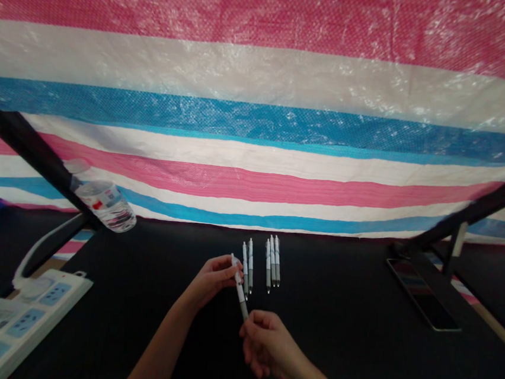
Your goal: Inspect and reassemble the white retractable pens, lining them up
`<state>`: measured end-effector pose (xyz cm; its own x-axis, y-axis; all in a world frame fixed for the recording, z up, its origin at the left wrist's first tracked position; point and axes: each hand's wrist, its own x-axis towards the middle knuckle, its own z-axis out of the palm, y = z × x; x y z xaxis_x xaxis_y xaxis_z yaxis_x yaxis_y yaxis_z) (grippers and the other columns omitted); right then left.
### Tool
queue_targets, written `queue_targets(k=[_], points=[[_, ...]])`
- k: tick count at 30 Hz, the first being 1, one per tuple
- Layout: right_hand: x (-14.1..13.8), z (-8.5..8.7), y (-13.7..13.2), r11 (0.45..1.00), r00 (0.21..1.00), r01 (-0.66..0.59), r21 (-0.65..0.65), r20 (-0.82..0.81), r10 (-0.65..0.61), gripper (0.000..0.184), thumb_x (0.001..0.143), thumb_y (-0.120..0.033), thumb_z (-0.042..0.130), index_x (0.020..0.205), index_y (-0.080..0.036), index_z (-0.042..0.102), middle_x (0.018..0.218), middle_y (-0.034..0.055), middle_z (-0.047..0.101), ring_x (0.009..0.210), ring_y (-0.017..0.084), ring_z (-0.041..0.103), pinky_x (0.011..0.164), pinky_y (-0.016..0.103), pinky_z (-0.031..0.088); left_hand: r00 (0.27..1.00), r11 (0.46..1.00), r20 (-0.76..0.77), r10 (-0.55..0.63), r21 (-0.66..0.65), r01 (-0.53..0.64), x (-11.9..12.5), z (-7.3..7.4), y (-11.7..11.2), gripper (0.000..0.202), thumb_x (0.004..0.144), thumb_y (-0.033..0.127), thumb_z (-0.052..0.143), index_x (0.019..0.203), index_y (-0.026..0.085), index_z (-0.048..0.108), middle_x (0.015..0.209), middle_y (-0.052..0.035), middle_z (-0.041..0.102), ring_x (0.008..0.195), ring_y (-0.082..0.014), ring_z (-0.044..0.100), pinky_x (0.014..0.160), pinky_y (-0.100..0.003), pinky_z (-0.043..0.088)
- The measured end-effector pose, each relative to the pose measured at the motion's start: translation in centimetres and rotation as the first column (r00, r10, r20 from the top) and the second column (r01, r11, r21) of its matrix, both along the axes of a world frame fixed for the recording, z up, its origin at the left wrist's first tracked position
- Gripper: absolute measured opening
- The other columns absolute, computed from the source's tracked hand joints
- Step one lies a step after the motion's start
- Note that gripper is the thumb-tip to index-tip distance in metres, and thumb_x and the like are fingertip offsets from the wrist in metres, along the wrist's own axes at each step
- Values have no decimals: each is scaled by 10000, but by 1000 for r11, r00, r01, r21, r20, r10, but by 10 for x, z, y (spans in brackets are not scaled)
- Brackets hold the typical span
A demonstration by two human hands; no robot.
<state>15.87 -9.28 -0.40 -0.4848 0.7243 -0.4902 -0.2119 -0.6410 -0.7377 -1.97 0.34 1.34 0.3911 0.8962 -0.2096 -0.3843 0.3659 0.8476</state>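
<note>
A white pen with a grey grip (241, 293) is held slantwise between both hands, just above the black table. The fingers of my left hand (214, 278) pinch its upper end near the clip and push button. My right hand (268, 341) grips the lower, grey end, so the tip is hidden. Beyond my hands lie similar pens in two groups: a pair of pens (248, 268) close to my left fingertips, and three pens (273, 262) side by side a little to the right. Their tips point toward me.
The black table (331, 340) bears a phone (423, 295) at the right and a tilted clear water bottle (107, 204) at the back left. A white power strip (25, 322) with a plugged-in cord is at the left edge. Striped sheeting (259, 121) hangs behind, with dark frame bars at both sides.
</note>
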Motion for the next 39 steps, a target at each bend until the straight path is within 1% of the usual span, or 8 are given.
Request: queue_targets(k=[5,10,15,23,27,30,36,39], points=[[-2,-3,0,998,997,-27,-48,-79,23,543,672,-657,716,751,-142,560,454,4,597,266,75,457,263,149,177,997,997,62,-43,70,38,5,0,-3,264,730,332,824,790,112,691,709,-40,646,645,-130,601,631,-233,517],[-3,-2,2,997,991,67,-25,-117,-69,538,735,-627,694,855,-110,610,542,31,652,330,92,528,300,154,255,1000,996,14,22,84,-23,10,1,-5,248,790,340,775,904,132,701,782,-40,646,693,-145,623,653,-267,554],[-1,0,4,997,992,80,22,-95,-78,571,751,-651,673,917,-109,607,590,44,674,376,109,569,337,164,310,996,986,-29,90,143,-85,15,-1,-6,359,731,312,826,1037,162,712,847,-32,652,716,-158,646,668,-293,573],[2,-5,8,994,995,80,68,-59,-76,542,748,-669,647,794,-134,572,504,25,630,316,78,481,312,159,201,988,985,-39,150,89,-146,23,-6,-9,455,702,312,839,1101,128,719,815,-57,697,727,-184,663,701,-336,575],[4,-4,10,976,995,92,196,27,-99,648,755,-732,588,905,-102,618,642,69,685,349,93,527,317,170,268,977,972,-36,211,110,-206,25,-7,-8,567,716,297,826,1238,166,644,877,-47,689,743,-181,673,684,-319,579],[5,-1,11,934,981,99,343,124,-149,625,812,-698,562,1007,-108,632,826,89,703,382,77,550,324,166,296,963,952,-27,269,156,-262,23,-4,-7,682,724,277,815,1340,242,526,855,-4,675,729,-173,687,675,-312,587],[9,-1,15,906,966,133,402,153,-210,545,847,-645,558,1006,-129,634,791,36,649,388,62,536,322,152,281,950,935,-78,304,217,-281,18,-2,-4,474,713,278,816,1127,216,594,805,18,652,666,-166,692,630,-286,587],[9,-4,17,908,966,141,395,145,-213,533,843,-639,566,973,-126,633,786,35,645,389,62,537,321,151,283,947,934,-91,308,218,-283,18,-3,-4,471,718,281,812,1133,212,601,807,15,653,668,-163,690,627,-278,586]])
